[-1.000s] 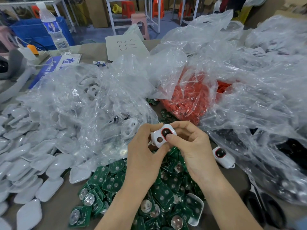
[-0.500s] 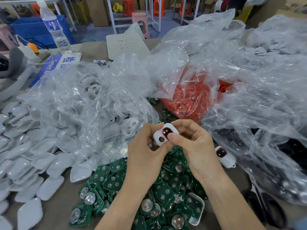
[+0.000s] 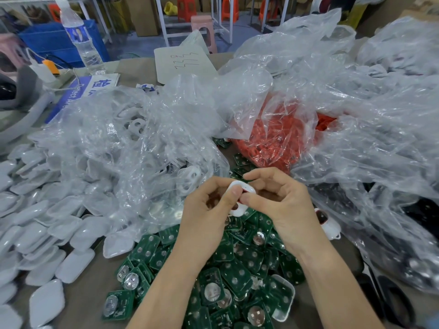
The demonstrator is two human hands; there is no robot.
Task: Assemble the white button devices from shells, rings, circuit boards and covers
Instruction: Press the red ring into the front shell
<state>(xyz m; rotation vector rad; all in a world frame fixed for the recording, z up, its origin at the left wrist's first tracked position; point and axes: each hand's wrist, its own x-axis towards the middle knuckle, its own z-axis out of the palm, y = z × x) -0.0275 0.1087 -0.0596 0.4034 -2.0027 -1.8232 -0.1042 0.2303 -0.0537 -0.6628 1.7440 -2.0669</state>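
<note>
Both hands hold one white button shell with a red ring just above a heap of green circuit boards. My left hand grips its left side, thumb over the top face. My right hand pinches its right side, thumb pressed on the face; the ring is mostly hidden under the thumbs. Another white device with a red ring lies on the table to the right. White covers are spread at the left.
Crinkled clear bags crowd the table: white shells in the left bag, orange-red parts in the middle one, dark parts at the right. Black scissors lie at the lower right. A water bottle stands far left.
The shell has been turned in my hands: its red ring faced up before, now both thumbs cover the face. My hands stayed over the board heap.
</note>
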